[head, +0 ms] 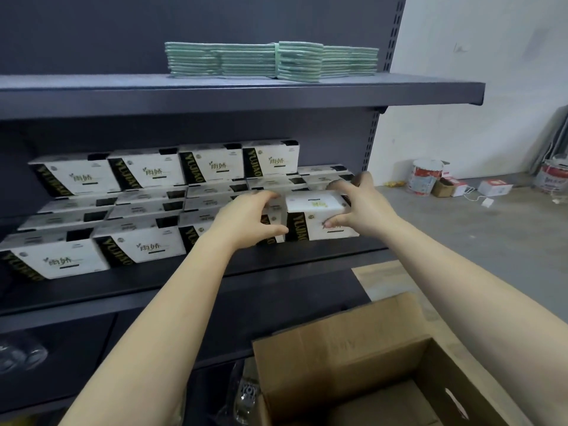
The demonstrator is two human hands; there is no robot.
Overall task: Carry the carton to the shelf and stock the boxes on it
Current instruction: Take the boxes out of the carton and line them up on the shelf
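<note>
A white box with a black "YUJIAO" stripe [315, 206] sits tilted on top of another such box at the right end of the dark middle shelf [184, 279]. My right hand [358, 202] grips its right side, fingers over the top and thumb on the front. My left hand [253, 218] curls round the boxes just to its left. Several matching boxes [144, 173] fill the shelf in rows, some stacked two high. The open brown carton [353, 352] stands at the bottom right, below my arms; its inside looks bare where visible.
Green flat packs [273, 59] are stacked on the upper shelf [246, 87]. Clear packaged items lie on the lowest shelf [21, 355]. Paint cans [425, 176] and small boxes [495, 187] stand on the grey floor by the white wall at right.
</note>
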